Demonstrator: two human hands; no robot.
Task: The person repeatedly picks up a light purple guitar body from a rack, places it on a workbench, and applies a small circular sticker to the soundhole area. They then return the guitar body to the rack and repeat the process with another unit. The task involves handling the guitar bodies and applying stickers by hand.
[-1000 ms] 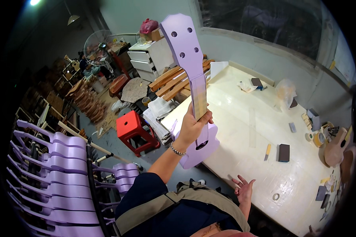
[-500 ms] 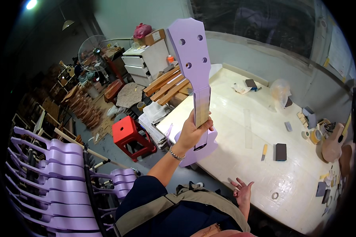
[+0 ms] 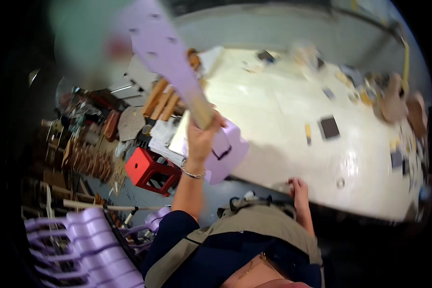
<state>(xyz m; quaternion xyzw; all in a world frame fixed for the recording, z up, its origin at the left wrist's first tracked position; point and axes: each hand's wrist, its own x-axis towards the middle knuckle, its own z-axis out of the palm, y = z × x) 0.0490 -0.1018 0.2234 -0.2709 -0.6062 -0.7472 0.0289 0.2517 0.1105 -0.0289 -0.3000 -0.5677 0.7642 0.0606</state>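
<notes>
A lilac-painted ukulele (image 3: 231,152) is tilted up in front of me, its headstock with peg holes up and to the left. My left hand (image 3: 200,140) is wrapped round its neck, whose fretboard side looks tan, as if covered with tape. The body hangs below the hand, over the near left edge of the white worktable (image 3: 269,115). A dark rim marks the opening on the body. My right hand (image 3: 299,188) is at the table's front edge, holding nothing, its fingers loosely bent and a little blurred.
A yellow-handled knife (image 3: 308,133), a dark sanding block (image 3: 329,128) and a tape ring (image 3: 340,183) lie on the table. Unpainted instrument bodies (image 3: 392,103) stand at its right. A red stool (image 3: 146,168), wood strips (image 3: 164,100) and racked lilac ukuleles (image 3: 93,240) are to the left.
The ukulele has tilted leftward and moved left in view with my left hand. My right hand's fingers have drawn in from a wider spread. The whole view has shifted.
</notes>
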